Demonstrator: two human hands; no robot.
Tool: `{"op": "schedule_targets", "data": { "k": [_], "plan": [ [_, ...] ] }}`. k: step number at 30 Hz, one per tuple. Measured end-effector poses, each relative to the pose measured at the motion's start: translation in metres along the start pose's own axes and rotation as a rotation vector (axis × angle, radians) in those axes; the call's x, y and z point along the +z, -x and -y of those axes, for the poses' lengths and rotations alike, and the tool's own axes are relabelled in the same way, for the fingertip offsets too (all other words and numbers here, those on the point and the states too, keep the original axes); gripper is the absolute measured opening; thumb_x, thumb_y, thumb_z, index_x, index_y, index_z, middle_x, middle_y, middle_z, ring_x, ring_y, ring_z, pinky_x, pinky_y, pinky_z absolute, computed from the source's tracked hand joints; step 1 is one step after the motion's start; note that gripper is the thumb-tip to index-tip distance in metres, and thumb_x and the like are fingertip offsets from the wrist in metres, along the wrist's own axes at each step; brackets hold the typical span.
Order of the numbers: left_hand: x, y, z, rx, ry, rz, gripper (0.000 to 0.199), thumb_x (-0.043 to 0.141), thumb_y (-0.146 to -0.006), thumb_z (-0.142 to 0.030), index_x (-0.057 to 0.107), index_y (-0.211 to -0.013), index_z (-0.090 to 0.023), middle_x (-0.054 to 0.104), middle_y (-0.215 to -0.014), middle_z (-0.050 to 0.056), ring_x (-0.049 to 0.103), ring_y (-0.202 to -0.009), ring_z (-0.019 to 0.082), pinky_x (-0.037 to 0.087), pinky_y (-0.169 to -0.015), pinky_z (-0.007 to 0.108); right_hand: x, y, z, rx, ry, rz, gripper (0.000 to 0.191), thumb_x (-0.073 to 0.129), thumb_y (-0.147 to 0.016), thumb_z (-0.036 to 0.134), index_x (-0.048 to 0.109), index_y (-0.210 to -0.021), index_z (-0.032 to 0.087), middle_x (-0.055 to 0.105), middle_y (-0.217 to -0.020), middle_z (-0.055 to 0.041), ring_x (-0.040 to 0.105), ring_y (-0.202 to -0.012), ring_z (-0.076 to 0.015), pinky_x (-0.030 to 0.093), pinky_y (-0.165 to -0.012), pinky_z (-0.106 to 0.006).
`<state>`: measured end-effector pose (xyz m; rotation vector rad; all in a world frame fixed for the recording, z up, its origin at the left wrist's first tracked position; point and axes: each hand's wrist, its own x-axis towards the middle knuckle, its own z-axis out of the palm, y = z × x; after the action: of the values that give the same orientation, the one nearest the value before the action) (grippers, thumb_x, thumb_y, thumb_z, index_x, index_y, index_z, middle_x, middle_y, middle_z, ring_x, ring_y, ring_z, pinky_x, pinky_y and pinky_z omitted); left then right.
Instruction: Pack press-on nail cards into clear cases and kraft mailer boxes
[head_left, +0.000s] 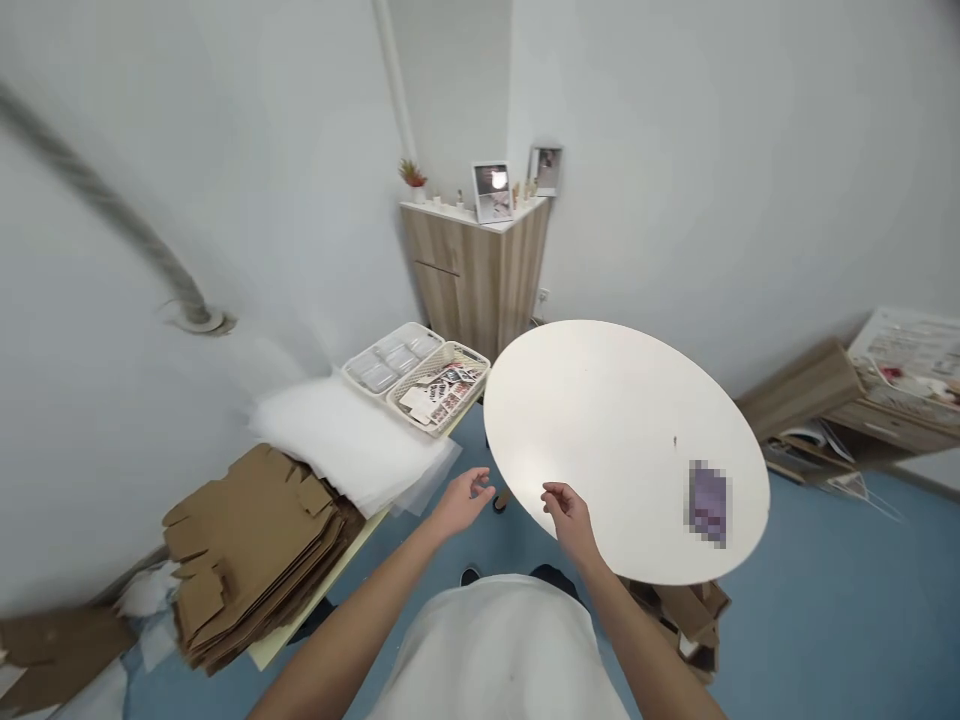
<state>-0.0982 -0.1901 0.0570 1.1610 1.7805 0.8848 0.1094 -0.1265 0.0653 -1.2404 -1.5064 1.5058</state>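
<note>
My left hand [463, 500] is raised in the gap between the side table and the round white table [600, 420], its fingers curved and apart with nothing between them. My right hand [568, 512] is over the near left edge of the round table, fingers bent; no object shows in it. A small dark item [675, 441] and a blurred-out purple object [709, 503] lie on the round table's right part. On the side table are flattened brown cardboard boxes [255, 540], white sheets [352, 435], a basket of printed cards [442, 392] and a divided tray [394, 357].
A wooden cabinet [469, 270] with frames and a small plant stands in the corner. Shelving [892, 410] is at the far right. Cardboard boxes [686, 610] sit beneath the round table's near edge. More cardboard [64, 650] is at the lower left.
</note>
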Motion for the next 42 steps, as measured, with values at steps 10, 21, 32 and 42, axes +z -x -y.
{"op": "schedule_targets", "data": {
  "k": [10,21,32,42],
  "plan": [
    [-0.056,0.003,0.044,-0.124,0.157,-0.272,0.046,0.053,-0.072,-0.041,0.054,-0.11,-0.017,0.061,-0.105,0.01,0.06,-0.084,0.019,0.047,-0.073,0.031,0.082,-0.069,0.013,0.006,0.155,0.402,0.034,0.052,-0.072,0.046,0.059,-0.092,0.019,0.062,-0.075,-0.0039,0.057,-0.066,-0.0165,0.047,-0.059,-0.03],
    [-0.111,-0.055,0.054,-0.262,0.069,-0.316,0.041,0.05,-0.075,-0.039,0.053,-0.109,-0.018,0.06,-0.107,0.009,0.059,-0.086,0.02,0.046,-0.074,0.033,0.146,-0.187,0.018,-0.069,0.341,0.51,0.032,0.048,-0.076,0.038,0.059,-0.099,0.02,0.065,-0.091,-0.0054,0.06,-0.081,-0.019,0.048,-0.075,-0.034],
    [-0.133,-0.132,0.057,-0.388,-0.186,-0.309,0.039,0.053,-0.073,-0.038,0.055,-0.108,-0.021,0.056,-0.115,0.008,0.045,-0.112,0.027,0.029,-0.099,0.039,0.209,-0.271,0.012,-0.455,0.898,0.69,0.033,0.043,-0.08,0.021,0.054,-0.112,0.021,0.06,-0.109,-0.0088,0.054,-0.098,-0.0258,0.04,-0.083,-0.038],
    [-0.134,-0.19,0.078,-0.504,-0.201,-0.279,0.051,0.051,-0.074,-0.028,0.041,-0.123,-0.016,0.055,-0.115,0.011,0.045,-0.109,0.029,0.032,-0.093,0.04,0.248,-0.294,-0.009,-0.344,1.026,0.712,0.053,0.057,-0.072,0.015,0.041,-0.122,0.02,0.053,-0.107,-0.0137,0.05,-0.097,-0.0283,0.04,-0.077,-0.036]
  ]
}}
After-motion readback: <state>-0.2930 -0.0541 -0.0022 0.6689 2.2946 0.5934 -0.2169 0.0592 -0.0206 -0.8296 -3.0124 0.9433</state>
